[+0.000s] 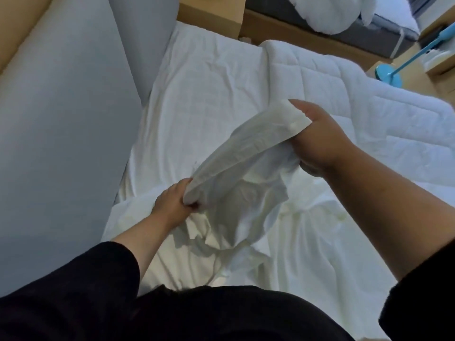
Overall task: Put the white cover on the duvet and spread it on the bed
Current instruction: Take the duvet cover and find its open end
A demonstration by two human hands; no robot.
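- My left hand [176, 201] has its fingers curled tight around a bunched edge of the white cover [236, 153], low over the bed [197, 77].
- My right hand [317, 136] grips the same edge higher up, thumb pinching the fabric, so a band of it is stretched between my hands.
- The rest of the cover hangs down and lies crumpled on the bed below.
- The quilted duvet [344, 89] lies spread on the bed's right side.
- A blue floor fan [403, 65] stands on the floor beyond.

Dim bluish light; soft focus, edges warped.
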